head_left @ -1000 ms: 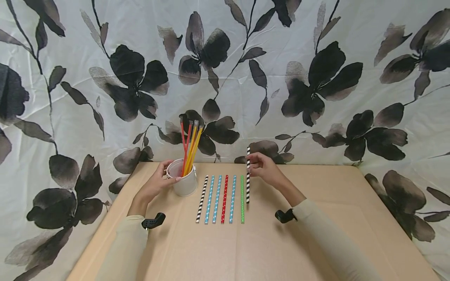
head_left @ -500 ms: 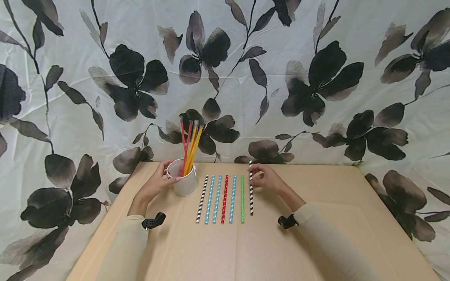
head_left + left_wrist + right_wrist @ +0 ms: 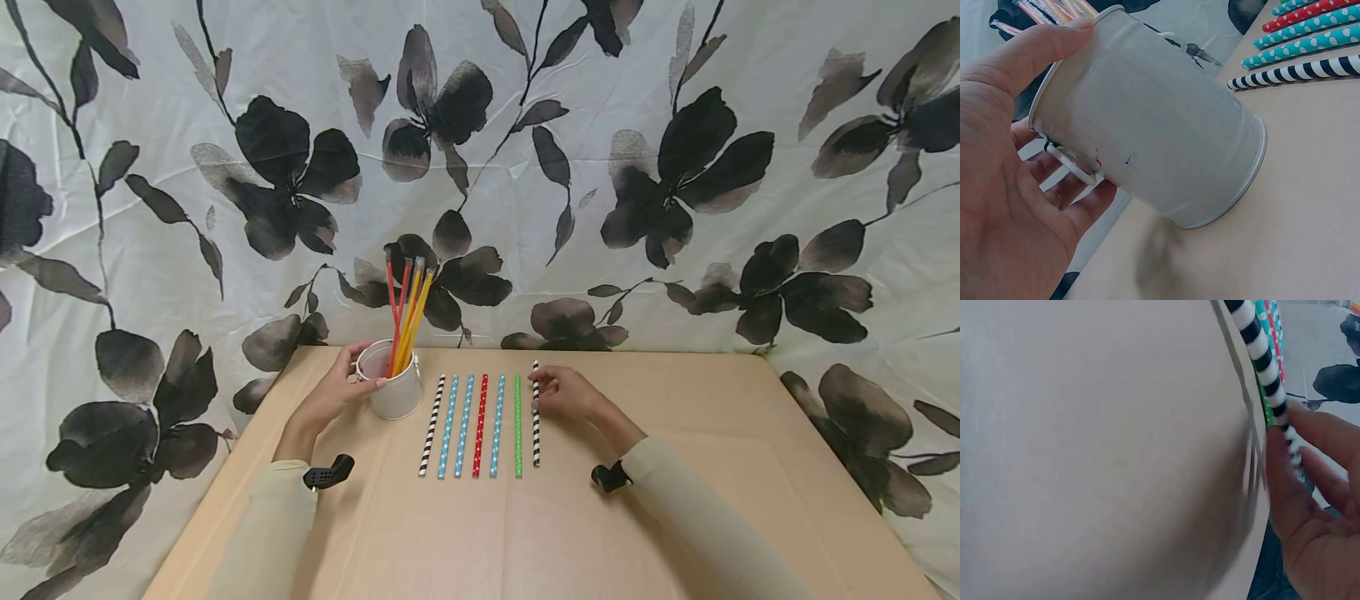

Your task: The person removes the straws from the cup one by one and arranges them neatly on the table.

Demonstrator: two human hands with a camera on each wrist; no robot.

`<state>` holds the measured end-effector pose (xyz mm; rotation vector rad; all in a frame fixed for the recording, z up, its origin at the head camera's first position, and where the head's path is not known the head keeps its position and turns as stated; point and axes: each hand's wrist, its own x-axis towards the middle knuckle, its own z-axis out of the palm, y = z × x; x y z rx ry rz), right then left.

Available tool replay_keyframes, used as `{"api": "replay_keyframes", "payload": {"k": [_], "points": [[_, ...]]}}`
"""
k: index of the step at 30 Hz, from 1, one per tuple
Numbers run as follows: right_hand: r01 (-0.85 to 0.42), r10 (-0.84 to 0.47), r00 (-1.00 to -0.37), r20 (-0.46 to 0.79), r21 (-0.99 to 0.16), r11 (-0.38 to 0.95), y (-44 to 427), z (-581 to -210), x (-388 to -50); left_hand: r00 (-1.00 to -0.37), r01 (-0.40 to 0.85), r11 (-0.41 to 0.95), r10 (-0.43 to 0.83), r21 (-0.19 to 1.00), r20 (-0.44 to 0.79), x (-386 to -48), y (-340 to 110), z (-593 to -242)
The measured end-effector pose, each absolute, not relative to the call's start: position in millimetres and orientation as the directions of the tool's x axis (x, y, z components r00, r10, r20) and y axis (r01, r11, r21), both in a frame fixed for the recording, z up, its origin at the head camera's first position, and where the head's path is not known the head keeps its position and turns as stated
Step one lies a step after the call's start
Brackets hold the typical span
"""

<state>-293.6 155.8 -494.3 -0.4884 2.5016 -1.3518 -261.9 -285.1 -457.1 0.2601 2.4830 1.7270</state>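
My left hand (image 3: 341,392) holds a small white bucket (image 3: 1147,119) near its rim, thumb on one side and fingers curled round the other. Several thin red and yellow sticks (image 3: 409,325) stand in it, their kind unclear. My right hand (image 3: 564,393) pinches a black-and-white striped paper straw (image 3: 536,433) between thumb and fingers. That straw lies at the right end of a row, parallel to a green straw (image 3: 518,429); in the right wrist view its shadow falls on the table, so whether it touches the surface is hard to tell.
Left of the green one lie a blue dotted straw (image 3: 497,425), a red starred straw (image 3: 480,425), two more blue dotted straws (image 3: 464,425) and another striped straw (image 3: 431,425). They rest on a light wooden table (image 3: 465,542). A floral cloth (image 3: 555,225) hangs behind the back edge.
My right hand has brought the striped straw down towards the table and slightly right, in line with the row. The left hand and bucket have stayed put.
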Motion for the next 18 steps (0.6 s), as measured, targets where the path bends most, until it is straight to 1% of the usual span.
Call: {"api": "replay_keyframes", "payload": {"k": [3,5,12,18], "points": [[-0.234,-0.428,-0.902,-0.058,-0.766,0.598,153.9,-495.1,-292.5,-0.98,0.082,0.331,0.2,0.94,0.015,-262.2,-285.0,-457.0],[-0.255,-0.441,-0.895,-0.063,-0.74,0.623,153.3,-496.0,-292.3,-0.981,0.08,0.326,0.196,0.942,0.015,-262.0,-283.7,-456.5],[-0.203,-0.422,-0.901,-0.102,-0.761,0.617,151.2,-494.0,-291.4,-0.981,0.077,0.325,0.194,0.942,0.013,-261.6,-281.5,-455.7],[-0.201,-0.429,-0.896,-0.113,-0.758,0.62,151.3,-492.8,-295.0,-0.982,0.076,0.329,0.188,0.941,0.014,-261.7,-281.0,-455.0]]}}
